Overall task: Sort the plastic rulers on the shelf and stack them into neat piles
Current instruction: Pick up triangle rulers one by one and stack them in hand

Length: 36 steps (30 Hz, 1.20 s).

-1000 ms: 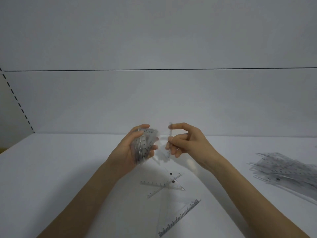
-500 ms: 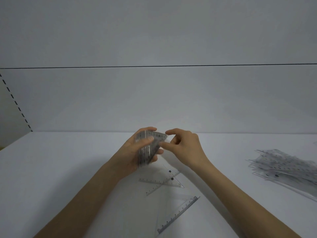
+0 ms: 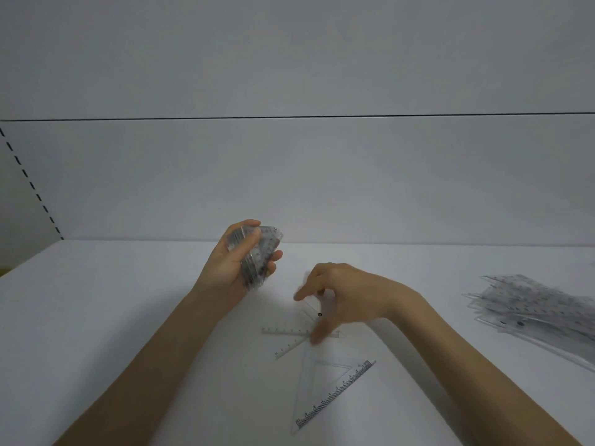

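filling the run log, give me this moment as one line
left hand: holds ruler stack | right hand: fingers spread over loose rulers on shelf | side pile: right

Pretty sure this is a shop display shelf, or maybe a stockroom one. Plain white shelf board (image 3: 96, 317), white back panel (image 3: 289, 181) with a seam across it, and a row of slots (image 3: 32, 185) up the left edge like retail shelving has. There's also a heap of identical clear rulers (image 3: 531, 304) on the right.
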Each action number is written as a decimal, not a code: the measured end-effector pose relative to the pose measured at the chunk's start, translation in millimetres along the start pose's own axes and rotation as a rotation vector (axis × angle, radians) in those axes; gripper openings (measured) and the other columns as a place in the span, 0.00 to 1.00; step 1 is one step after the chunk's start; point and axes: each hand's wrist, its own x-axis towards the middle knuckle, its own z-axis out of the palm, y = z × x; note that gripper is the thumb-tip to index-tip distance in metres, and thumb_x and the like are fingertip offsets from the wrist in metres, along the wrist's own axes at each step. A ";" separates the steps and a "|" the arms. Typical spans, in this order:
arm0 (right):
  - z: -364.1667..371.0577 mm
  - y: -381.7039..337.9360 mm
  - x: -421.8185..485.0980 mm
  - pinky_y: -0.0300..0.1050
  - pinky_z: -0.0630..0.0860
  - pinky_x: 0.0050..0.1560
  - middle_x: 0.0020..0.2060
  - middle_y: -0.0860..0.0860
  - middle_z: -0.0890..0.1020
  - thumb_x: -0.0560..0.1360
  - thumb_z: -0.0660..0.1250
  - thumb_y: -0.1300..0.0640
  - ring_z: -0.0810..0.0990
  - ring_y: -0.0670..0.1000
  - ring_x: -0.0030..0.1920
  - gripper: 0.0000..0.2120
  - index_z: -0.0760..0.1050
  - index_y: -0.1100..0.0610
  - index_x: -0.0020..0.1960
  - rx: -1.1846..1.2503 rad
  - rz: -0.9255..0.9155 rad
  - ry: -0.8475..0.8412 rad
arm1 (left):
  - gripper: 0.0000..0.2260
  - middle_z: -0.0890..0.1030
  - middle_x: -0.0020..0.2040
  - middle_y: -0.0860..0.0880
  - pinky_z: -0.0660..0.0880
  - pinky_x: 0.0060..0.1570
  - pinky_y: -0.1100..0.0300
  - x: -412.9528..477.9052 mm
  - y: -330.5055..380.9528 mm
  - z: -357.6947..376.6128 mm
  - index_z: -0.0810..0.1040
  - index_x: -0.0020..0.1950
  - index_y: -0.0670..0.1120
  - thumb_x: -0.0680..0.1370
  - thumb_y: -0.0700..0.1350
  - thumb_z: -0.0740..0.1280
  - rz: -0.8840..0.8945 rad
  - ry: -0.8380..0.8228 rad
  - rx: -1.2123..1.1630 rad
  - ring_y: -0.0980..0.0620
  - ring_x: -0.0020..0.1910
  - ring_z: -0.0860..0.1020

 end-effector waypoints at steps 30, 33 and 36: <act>2.7 10.0 9.6 0.31 0.69 0.37 0.40 0.44 0.80 0.69 0.75 0.59 0.76 0.45 0.38 0.08 0.85 0.51 0.48 0.326 -0.236 0.805 | 0.20 0.81 0.49 0.43 0.77 0.32 0.58 -14.6 -6.5 13.1 0.76 0.60 0.47 0.69 0.50 0.70 -0.294 -0.401 0.282 0.45 0.39 0.80; 5.6 10.6 11.3 0.31 0.68 0.37 0.41 0.41 0.78 0.71 0.74 0.56 0.74 0.44 0.37 0.12 0.83 0.48 0.54 0.273 -0.208 0.783 | 0.18 0.81 0.49 0.42 0.76 0.32 0.59 -12.5 -7.8 11.2 0.77 0.59 0.47 0.69 0.43 0.71 -0.248 -0.417 0.304 0.44 0.39 0.80; 2.3 13.0 10.2 0.32 0.69 0.42 0.43 0.42 0.77 0.72 0.73 0.53 0.74 0.43 0.41 0.18 0.77 0.48 0.62 0.241 -0.096 0.657 | 0.12 0.81 0.48 0.40 0.75 0.30 0.60 -8.5 -7.2 11.9 0.77 0.56 0.46 0.73 0.36 0.67 -0.172 -0.254 0.224 0.44 0.35 0.80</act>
